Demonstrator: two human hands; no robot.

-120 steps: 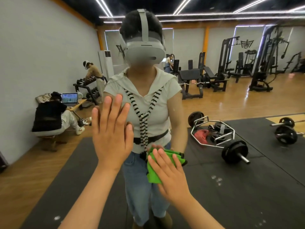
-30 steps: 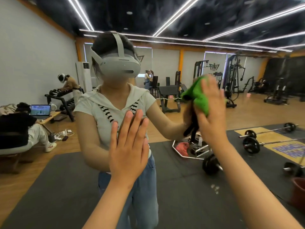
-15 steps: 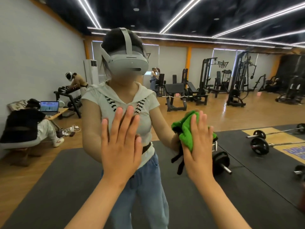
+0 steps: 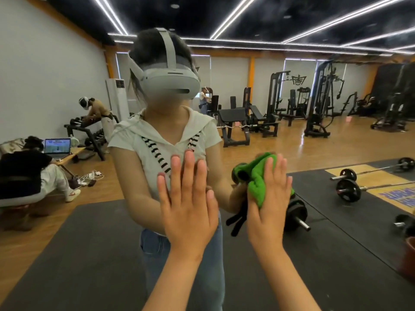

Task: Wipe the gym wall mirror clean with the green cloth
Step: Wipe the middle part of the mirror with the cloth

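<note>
The wall mirror [image 4: 336,142] fills the whole view and reflects the gym and a person in a grey headset. My left hand [image 4: 188,198] lies flat on the glass at the centre, fingers straight and pointing up. Just to its right, my right hand [image 4: 269,203] presses the bunched green cloth [image 4: 256,176] against the mirror with straight fingers. The cloth sticks out above and to the left of the palm; the rest of it is hidden under the hand.
In the reflection, barbells [image 4: 348,189] lie on black floor mats to the right and weight machines [image 4: 318,102] stand behind. Two people are at the left by a dumbbell rack [image 4: 87,129] and a laptop [image 4: 57,145]. A reddish bucket [image 4: 408,254] sits at the lower right edge.
My right hand has swept the green cloth down the glass from high on the right to mid height. My left hand has stayed flat on the mirror.
</note>
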